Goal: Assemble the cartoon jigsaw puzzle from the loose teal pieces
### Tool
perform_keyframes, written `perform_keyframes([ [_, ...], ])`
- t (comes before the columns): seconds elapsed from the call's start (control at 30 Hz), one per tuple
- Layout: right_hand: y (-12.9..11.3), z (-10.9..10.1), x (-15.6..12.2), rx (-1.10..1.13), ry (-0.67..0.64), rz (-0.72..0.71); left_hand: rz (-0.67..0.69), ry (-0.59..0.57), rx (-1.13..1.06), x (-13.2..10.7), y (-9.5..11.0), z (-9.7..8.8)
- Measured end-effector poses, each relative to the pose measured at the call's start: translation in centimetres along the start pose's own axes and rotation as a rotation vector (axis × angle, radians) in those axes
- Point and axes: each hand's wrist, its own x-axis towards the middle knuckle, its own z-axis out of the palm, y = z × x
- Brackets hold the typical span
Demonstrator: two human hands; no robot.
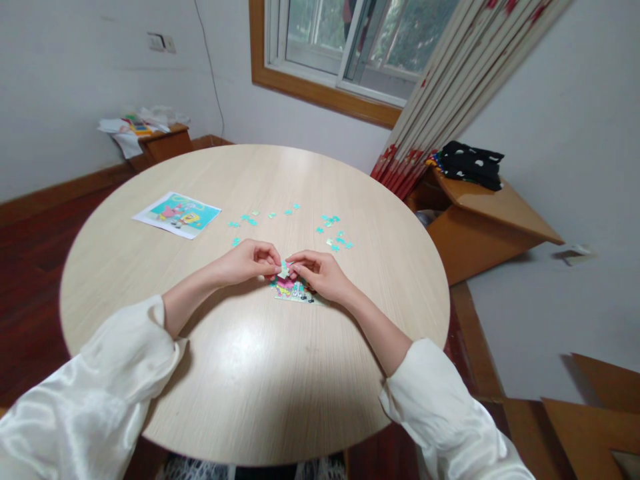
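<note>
My left hand (251,260) and my right hand (319,272) meet at the middle of a round wooden table (250,373), fingers pinched together around a small pale puzzle piece (284,272). Just under and between them lies a partly joined jigsaw (293,291) with pink, yellow and teal colours. Loose teal puzzle pieces (335,240) are scattered on the table beyond my hands, with more loose pieces (249,219) to the left. A printed picture sheet (177,214) lies flat at the far left of the table.
A small wooden stand (165,141) with papers stands by the left wall. A tilted wooden cabinet (480,213) carrying folded black spotted cloth (470,163) sits right of the table, beneath a striped curtain (450,87) and a window (350,47).
</note>
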Motion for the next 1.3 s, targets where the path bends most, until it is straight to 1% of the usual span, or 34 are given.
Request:
perform_keyframes([
  [0.17, 0.2, -0.6, 0.0, -0.161, 0.067, -0.018, -0.012, -0.049, 0.05, -0.6, 0.9, -0.4],
  [0.27, 0.3, -0.7, -0.1, -0.25, 0.063, -0.046, -0.018, -0.135, 0.112, -0.9, 1.2, -0.5],
  [0.33, 0.3, -0.6, -0.1, -0.279, 0.058, -0.057, -0.024, -0.201, 0.108, -1.1, 1.0, -0.5],
  [0.4, 0.2, -0.6, -0.2, -0.289, 0.053, -0.058, -0.036, -0.234, 0.104, -1.1, 0.7, -0.4],
  [0.57, 0.2, -0.7, -0.2, -0.308, 0.035, -0.051, -0.062, -0.22, 0.183, -1.0, 0.1, -0.3],
  [0.7, 0.2, -0.7, -0.2, -0.324, 0.026, -0.062, -0.07, -0.215, 0.229, -1.0, 0.1, -0.6],
  [0.8, 0.1, -0.6, -0.2, -0.324, 0.024, -0.06, -0.091, -0.227, 0.238, -0.9, 0.1, -0.8],
  [1.0, -0.3, -0.6, -0.3, -0.342, 0.021, -0.05, -0.1, -0.214, 0.248, -0.9, 0.0, -0.9],
  [1.3, -0.6, -0.6, -0.2, -0.368, 0.011, -0.051, -0.171, -0.217, 0.271, -1.1, 0.2, -0.8],
])
